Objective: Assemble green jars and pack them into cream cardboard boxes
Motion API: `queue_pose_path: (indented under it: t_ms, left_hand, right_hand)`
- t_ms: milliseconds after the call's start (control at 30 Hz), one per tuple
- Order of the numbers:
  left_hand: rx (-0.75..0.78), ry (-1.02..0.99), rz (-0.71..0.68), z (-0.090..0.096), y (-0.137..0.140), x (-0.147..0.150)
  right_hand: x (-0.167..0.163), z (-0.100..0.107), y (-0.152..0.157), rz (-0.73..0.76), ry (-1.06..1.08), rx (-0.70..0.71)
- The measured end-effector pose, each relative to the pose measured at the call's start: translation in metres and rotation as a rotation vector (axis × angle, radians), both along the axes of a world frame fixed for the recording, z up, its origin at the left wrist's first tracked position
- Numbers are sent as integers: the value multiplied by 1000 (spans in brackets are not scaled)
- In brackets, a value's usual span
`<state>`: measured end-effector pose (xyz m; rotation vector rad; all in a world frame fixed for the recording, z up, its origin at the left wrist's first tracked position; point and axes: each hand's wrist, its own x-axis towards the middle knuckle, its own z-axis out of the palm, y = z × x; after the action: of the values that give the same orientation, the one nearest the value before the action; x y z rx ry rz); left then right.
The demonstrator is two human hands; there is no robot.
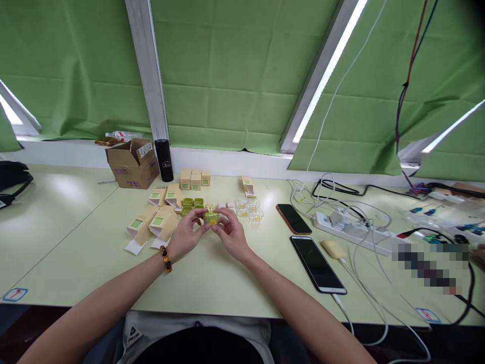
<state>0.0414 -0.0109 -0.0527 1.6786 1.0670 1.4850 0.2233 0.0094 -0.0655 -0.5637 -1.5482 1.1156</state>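
Between both hands, over the middle of the table, is a small green case (211, 218) with a yellow mark on its front. The fingers and thumb of my left hand (187, 234) pinch its left side, and my right hand (232, 235) grips the right side. A small yellow piece (209, 207) shows just above the case; whether it is attached I cannot tell. Several small green tubs (193, 202) stand just behind my left hand. Past my right fingers are small pale pink pieces (226, 205) and clear plastic covers (249, 208) with yellow marks.
Opened cartons (163, 221) lie left of my hands, with small closed boxes (195, 180) behind. A cardboard box (132, 164) and black bottle (164, 161) stand near the wall. To the right are two phones (318, 264), a power strip (352, 231) and tangled cables.
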Motion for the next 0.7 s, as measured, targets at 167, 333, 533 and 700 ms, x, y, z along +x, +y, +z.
queue_pose_path:
  t_ms: [167, 333, 533, 700]
  left_hand:
    - [-41, -8, 37, -4, 2, 1]
    - [-64, 34, 83, -7, 1, 1]
    - [-2, 118, 109, -2, -5, -1]
    - [27, -33, 70, 4, -11, 2]
  right_hand:
    - [0, -1, -2, 19, -33, -6]
    - [-2, -3, -5, -45, -104, 29]
    - [-3, 3, -6, 22, 46, -113]
    - [4, 8, 3, 315, 310, -360]
